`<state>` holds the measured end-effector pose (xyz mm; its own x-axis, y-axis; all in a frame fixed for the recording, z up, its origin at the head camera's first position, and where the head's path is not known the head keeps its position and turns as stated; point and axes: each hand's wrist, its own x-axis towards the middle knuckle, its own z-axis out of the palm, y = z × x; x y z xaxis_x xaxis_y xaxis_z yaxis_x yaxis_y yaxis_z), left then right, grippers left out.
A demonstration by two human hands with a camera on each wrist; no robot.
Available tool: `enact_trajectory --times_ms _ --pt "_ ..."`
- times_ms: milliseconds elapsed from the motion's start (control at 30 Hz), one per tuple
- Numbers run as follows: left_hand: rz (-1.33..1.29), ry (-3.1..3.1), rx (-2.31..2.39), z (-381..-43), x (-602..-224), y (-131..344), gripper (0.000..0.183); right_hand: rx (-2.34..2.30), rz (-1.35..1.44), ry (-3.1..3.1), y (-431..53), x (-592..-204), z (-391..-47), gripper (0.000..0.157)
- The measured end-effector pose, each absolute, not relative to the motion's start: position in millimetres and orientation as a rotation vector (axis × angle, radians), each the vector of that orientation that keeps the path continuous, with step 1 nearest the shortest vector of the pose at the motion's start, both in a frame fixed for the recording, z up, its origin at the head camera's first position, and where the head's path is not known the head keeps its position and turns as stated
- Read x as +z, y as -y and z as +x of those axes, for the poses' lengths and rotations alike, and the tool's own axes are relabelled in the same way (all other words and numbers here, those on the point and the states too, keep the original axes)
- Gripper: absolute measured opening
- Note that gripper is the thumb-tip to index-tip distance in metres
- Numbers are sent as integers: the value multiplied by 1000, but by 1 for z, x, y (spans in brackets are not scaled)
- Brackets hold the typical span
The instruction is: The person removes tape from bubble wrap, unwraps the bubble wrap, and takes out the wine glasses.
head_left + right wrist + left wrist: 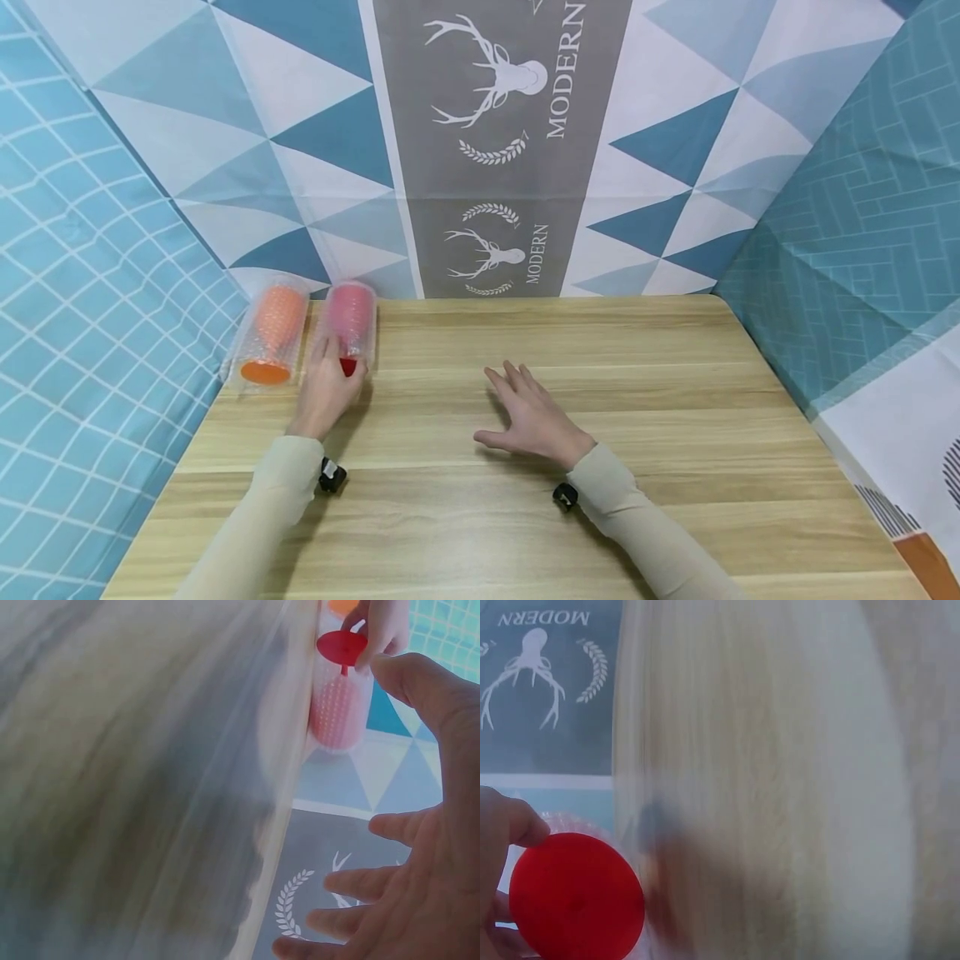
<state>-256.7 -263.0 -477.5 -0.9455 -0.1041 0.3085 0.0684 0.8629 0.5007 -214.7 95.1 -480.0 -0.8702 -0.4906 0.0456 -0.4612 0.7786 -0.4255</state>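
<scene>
Your left hand point(327, 387) grips the pink goblet point(351, 310) at the bench's point(427, 500) back left.
Those fingers partly cover its red base point(577, 896) in the head view; the left wrist view shows it nearly whole. Your right hand point(531, 418) is released, fingers spread.

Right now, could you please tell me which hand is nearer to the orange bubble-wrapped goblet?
Left. The left hand grips the red-footed pink goblet just right of the orange goblet; the right hand is over the tabletop, much farther right.
</scene>
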Motion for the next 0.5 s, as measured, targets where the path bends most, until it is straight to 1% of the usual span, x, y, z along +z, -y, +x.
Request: enact_trajectory --times_ms 367,500 --pt "-51 2766 -819 -236 -476 245 73 -658 -784 -2871 -103 -476 -213 107" --pt "-94 2768 -811 -228 -475 234 70 -690 -785 -2853 -108 -477 -210 106"
